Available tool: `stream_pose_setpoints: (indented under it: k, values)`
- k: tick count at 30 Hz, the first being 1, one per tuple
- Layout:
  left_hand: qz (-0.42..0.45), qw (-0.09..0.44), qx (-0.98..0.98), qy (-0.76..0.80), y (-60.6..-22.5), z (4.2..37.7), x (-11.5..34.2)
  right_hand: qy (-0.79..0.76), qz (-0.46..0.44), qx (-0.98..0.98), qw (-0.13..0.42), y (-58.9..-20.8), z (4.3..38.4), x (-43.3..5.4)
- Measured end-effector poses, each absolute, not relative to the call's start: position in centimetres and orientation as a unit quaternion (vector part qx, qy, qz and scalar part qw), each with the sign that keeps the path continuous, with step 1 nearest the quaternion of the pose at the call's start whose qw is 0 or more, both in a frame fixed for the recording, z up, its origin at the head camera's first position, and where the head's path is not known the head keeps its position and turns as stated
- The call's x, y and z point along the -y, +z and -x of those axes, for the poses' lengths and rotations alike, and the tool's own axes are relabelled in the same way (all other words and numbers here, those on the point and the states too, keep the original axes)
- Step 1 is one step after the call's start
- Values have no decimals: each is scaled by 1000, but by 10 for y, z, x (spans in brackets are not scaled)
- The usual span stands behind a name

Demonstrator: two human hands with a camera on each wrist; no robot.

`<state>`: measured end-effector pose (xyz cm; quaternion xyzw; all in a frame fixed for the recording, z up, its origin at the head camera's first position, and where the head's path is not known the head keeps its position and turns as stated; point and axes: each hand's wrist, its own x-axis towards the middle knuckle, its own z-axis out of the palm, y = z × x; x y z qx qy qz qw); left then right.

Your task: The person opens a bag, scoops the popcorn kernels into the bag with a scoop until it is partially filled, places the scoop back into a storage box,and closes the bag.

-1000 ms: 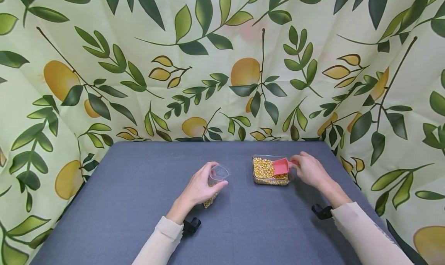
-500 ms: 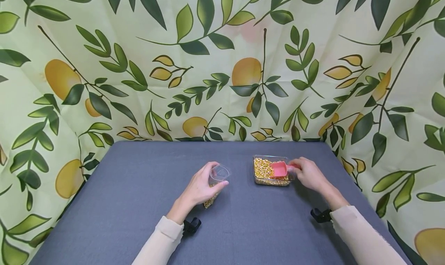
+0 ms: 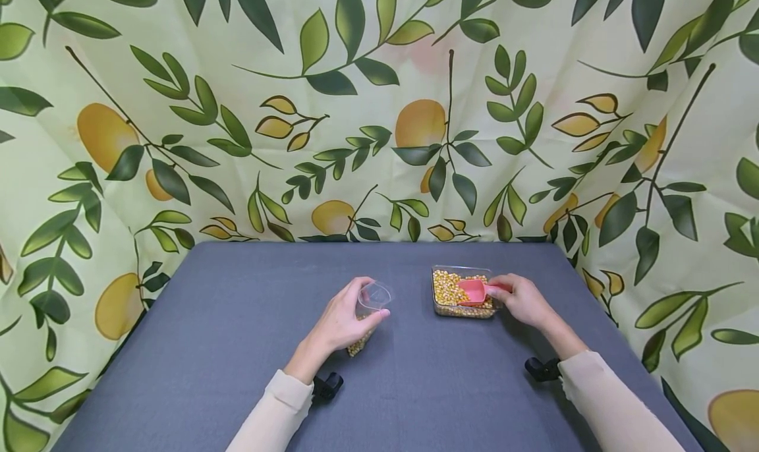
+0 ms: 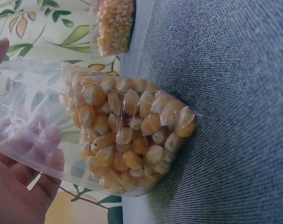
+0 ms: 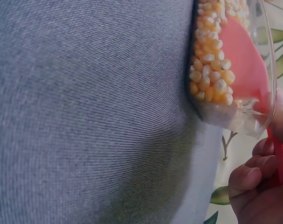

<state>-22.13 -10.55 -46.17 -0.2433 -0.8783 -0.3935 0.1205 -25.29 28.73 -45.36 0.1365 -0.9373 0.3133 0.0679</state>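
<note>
My left hand (image 3: 338,317) holds a clear plastic bag (image 4: 127,133) by its upper part, its round mouth spread open and facing up in the head view. Corn kernels (image 4: 104,156) fill the bag's lower part, which stands at the cloth. On the right, my right hand (image 3: 523,300) grips the handle of a pink scoop (image 3: 473,292). The scoop's bowl lies among the corn kernels (image 3: 447,286) in a rectangular glass dish (image 3: 464,268). The right wrist view shows the scoop (image 5: 244,58) through the dish's clear wall, its handle passing over the rim.
A blue-grey cloth (image 3: 249,333) covers the table. The dish stands toward the back right, a short gap from the bag. Behind and at both sides hangs a pale curtain (image 3: 356,175) printed with leaves and fruit.
The right hand has moved slightly left and down, pushing the scoop leftward and deeper into the corn in the dish. The left hand and bag have stayed in place.
</note>
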Motion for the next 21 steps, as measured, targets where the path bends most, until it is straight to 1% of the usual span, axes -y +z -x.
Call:
stream_pose_setpoints:
  k: [5,12,21]
  values:
    - [244,122,879,-392,-462,221,106,343,-129,929,45,-456,257,-291]
    - [250,133,877,-389,-462,221,106,389,-112,914,32,-460,257,-294]
    - [249,118,878,-391,-462,221,105,445,-93,891,18,-463,251,-295]
